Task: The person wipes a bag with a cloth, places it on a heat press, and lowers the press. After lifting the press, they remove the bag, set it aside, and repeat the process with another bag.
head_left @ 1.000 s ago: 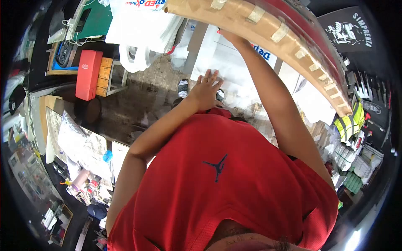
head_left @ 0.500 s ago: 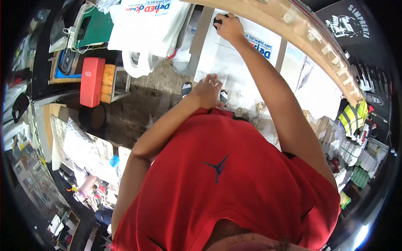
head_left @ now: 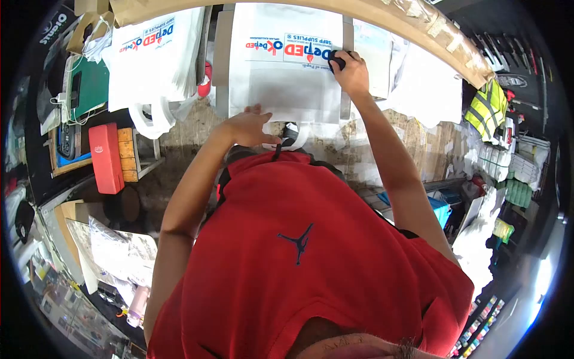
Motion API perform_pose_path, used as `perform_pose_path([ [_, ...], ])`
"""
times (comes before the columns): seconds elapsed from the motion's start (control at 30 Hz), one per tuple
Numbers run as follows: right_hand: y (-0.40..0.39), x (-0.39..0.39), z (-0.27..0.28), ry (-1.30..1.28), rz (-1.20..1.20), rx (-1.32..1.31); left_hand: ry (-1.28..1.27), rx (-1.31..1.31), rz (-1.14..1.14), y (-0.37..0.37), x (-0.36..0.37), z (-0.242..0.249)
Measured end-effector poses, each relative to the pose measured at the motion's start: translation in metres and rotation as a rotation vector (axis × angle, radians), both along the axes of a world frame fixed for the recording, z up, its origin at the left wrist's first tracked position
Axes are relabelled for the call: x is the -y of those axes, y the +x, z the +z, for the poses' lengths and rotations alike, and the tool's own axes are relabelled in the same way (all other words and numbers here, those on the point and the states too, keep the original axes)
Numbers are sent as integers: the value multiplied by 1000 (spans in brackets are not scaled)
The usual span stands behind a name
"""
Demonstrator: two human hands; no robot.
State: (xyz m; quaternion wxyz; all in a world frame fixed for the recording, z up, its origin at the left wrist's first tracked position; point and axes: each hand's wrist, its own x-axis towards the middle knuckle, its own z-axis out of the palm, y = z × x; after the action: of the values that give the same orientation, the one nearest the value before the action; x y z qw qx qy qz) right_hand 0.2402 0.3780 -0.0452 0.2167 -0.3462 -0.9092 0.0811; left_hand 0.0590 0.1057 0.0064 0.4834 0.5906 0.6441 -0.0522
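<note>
A white printed bag (head_left: 287, 90) lies flat in front of me, its red and blue lettering upside down from my side. My right hand (head_left: 353, 73) is closed on a small black rounded object (head_left: 338, 61), resting on the bag's right edge beside the print. I cannot make out what kind of object it is. My left hand (head_left: 248, 127) is open at the bag's near left edge, fingers apart and thumb stretched out to the right. Whether its fingertips press on the bag is hard to tell.
To the left sits a stack of similar printed bags (head_left: 155, 60), handles hanging down. A red box (head_left: 106, 158) rests beside a wooden stand. Long brown cardboard (head_left: 412, 21) arches along the far side. More white sheets (head_left: 427, 81) and a yellow safety vest (head_left: 487, 110) are at the right.
My right hand has moved with the black object from the bag's far left part to its right edge. My left hand has shifted to the near left edge. The camera view has turned.
</note>
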Motion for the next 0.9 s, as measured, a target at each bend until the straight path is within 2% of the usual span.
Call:
perform_pose_path([
  [0.1,-12,9,-2,-3,25,32,5,47,70,1,4,3],
  [0.13,-22,15,2,-94,111,36,19,35,97,3,7,-2],
  [0.17,-34,29,2,-111,111,99,31,22,118,4,10,-6],
  [0.23,-63,47,-11,-145,183,60,58,32,122,6,13,-16],
  [0.3,-98,69,-17,-90,282,-49,89,36,113,4,11,-23],
  [0.43,-175,113,-25,-10,353,-49,99,25,36,0,4,-18],
  [0.53,-198,125,-18,-136,239,-60,44,8,29,0,4,-4],
  [0.63,-177,80,-28,-203,152,-58,21,6,38,-10,-2,-2],
  [0.73,-110,10,-9,-229,-105,-45,11,24,69,-6,2,2],
  [0.77,-86,-10,0,-204,-162,46,17,18,102,-7,3,5],
  [0.9,-44,-51,13,-290,-207,146,83,43,156,-4,8,-4],
])
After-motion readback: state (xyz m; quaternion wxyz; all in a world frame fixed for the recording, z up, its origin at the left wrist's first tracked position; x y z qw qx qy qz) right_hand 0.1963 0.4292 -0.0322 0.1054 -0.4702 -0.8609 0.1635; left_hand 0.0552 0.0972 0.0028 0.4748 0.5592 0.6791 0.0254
